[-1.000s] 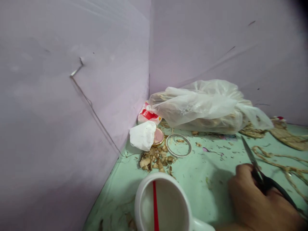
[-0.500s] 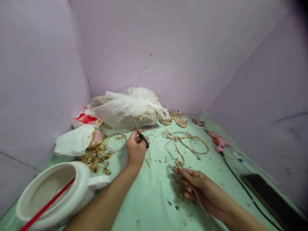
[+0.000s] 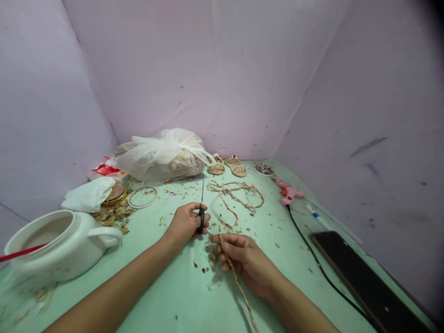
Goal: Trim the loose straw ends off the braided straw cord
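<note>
My left hand [image 3: 185, 223] is closed around the black handle of a pair of scissors [image 3: 201, 221]. Their thin metal blades point away from me, towards the back wall. Close by on the right, my right hand [image 3: 243, 259] pinches a twisted tan fibre cord [image 3: 239, 286] between thumb and fingers. One length of the cord runs down past the hand to the bottom edge of the view. The other stretch winds forward and lies in loose loops on the green tabletop [image 3: 180, 291]. The scissors and the cord are apart.
At left are a white pot [image 3: 65, 249] with a red stick, a ring [image 3: 143, 197] and dry scraps [image 3: 116, 213]. Behind stand a white plastic bag [image 3: 163, 155] and woven slippers [image 3: 236, 166]. On the right lie a pink glue gun [image 3: 290, 194], its black cable and a dark phone-like slab [image 3: 360, 282].
The view has swung right, so most things sit further left. My hands are closer together. The scissors have turned from slanting to nearly straight ahead, and the cord by my right hand lies straighter.
</note>
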Tool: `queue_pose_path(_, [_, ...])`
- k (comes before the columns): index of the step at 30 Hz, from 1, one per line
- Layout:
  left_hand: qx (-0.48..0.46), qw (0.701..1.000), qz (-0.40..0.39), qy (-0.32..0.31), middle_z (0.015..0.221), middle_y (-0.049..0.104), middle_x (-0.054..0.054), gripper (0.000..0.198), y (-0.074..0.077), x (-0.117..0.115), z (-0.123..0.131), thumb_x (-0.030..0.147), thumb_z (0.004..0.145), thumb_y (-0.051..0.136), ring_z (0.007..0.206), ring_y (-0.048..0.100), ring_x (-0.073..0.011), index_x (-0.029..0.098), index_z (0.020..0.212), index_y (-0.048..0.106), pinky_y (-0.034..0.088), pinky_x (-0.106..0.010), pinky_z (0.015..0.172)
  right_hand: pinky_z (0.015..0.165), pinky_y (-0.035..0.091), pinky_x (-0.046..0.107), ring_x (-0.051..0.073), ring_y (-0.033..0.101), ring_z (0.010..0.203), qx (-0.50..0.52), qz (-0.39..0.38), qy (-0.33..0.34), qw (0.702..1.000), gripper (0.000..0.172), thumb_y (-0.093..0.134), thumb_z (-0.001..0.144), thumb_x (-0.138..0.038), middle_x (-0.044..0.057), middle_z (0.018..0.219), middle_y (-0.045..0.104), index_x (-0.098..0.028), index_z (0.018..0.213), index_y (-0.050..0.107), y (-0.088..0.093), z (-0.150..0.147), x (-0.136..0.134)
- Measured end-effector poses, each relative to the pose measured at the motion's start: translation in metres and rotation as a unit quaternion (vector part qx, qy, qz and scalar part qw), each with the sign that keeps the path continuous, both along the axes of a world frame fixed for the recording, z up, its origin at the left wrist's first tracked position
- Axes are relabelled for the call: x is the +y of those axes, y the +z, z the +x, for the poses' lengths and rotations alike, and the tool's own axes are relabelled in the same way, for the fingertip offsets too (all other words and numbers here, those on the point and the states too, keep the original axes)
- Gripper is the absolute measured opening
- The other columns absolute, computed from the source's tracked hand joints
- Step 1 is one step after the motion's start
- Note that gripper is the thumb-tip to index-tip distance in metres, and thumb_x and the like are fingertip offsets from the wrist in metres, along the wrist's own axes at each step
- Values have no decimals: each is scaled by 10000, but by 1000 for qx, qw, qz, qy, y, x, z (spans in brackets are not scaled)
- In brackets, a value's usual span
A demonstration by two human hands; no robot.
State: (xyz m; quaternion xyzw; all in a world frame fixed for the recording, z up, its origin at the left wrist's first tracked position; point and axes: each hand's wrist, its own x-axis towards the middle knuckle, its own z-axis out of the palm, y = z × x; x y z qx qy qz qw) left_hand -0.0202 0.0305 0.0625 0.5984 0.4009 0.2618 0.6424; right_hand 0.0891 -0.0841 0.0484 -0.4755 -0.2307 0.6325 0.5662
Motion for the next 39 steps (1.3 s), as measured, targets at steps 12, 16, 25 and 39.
queue_pose_path(12, [-91, 995, 1, 48, 522, 541, 42, 434, 6, -18, 31, 30, 475, 587, 427, 456, -58, 141, 888, 515, 322, -145, 393, 391, 334, 206, 77, 431, 423, -115, -9, 10, 993, 125, 617, 581, -189, -31, 477, 502, -118, 684, 633, 7, 12, -4])
queue_pose_path(16, [-186, 971, -64, 135, 575, 556, 33, 467, -1, -8, 23, 46, 491, 603, 482, 506, -69, 160, 926, 478, 351, -141, 426, 424, 355, 215, 77, 457, 436, -70, 5, -21, 997, 182, 692, 543, -216, -20, 493, 531, -115, 685, 638, 3, 17, -2])
queue_pose_path(25, [-254, 960, -84, 84, 616, 577, 30, 482, -6, 3, 14, 24, 484, 634, 545, 568, -86, 177, 902, 448, 423, -162, 525, 447, 377, 201, 63, 481, 448, -34, 13, 4, 999, 276, 754, 523, -284, 1, 553, 571, -105, 716, 670, 0, 14, -6])
queue_pose_path(39, [78, 964, 247, -59, 587, 519, 26, 292, 19, -9, -7, 352, 670, 560, 522, 487, -102, 170, 895, 521, 342, -207, 478, 376, 292, 186, 51, 407, 395, -61, 1, -166, 984, 195, 657, 532, -176, -4, 514, 557, -100, 711, 671, 6, 25, 0])
